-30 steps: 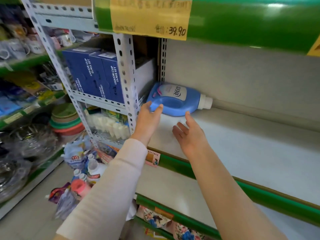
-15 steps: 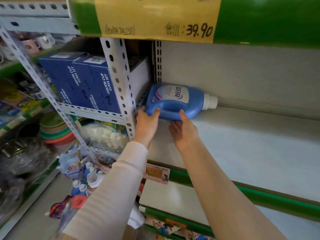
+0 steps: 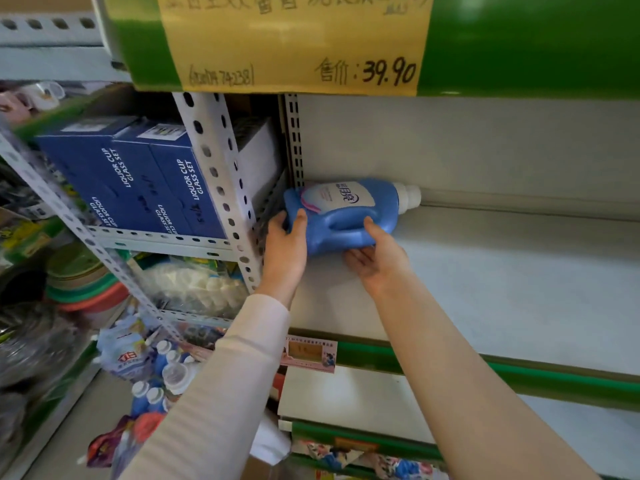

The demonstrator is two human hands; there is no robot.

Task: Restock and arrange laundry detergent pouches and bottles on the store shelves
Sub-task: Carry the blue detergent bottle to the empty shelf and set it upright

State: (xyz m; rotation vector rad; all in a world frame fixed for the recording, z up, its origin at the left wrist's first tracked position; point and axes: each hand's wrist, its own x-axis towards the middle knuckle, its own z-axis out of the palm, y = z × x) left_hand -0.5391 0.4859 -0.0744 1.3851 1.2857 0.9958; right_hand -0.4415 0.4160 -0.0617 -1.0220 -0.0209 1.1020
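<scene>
Two hands are on the one blue detergent bottle (image 3: 346, 220) in our head view. It lies on its side at the back left corner of the white shelf (image 3: 502, 289), and its white cap (image 3: 409, 197) points right along the back wall. Our left hand (image 3: 285, 244) cups the base end, with the thumb laid over the front face and the fingers gone behind it (we cannot see them). Our right hand (image 3: 375, 263) comes from below, palm up. Its fingers sit under the lower edge by the handle and its thumb presses on the body above, so the bottle is pinched between thumb and fingers.

We judge the step in hand to be arranging this bottle, most likely standing it upright in its corner. The next move calls for swinging the cap end up while the left hand steadies the base against the shelf, then turning the label outward.

More stock (pouches and small white-capped bottles) waits in a heap on the floor (image 3: 149, 372) at lower left. It lies below the perforated rack (image 3: 221, 174) that carries the blue liquor cup glass set boxes (image 3: 145, 178).
</scene>
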